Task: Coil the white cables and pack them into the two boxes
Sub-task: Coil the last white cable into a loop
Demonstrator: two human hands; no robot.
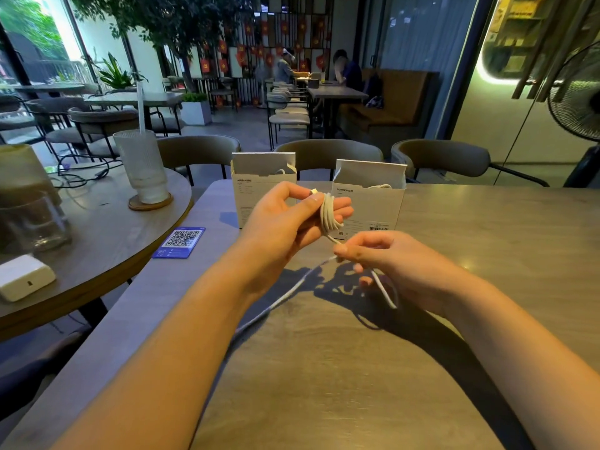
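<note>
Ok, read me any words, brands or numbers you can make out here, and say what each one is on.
"UGREEN": left box.
"UGREEN": right box.
Smaller print and barcode digits on both boxes: too small to read.
Blue card: QR code, its text too blurred.

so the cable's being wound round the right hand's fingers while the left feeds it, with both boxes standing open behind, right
Not quite: the hands are swapped. In the head view the white cable is wound round the fingers of the left hand, and the right hand pinches and feeds the loose length. Both boxes, the left box and right box, do stand open behind.
</note>
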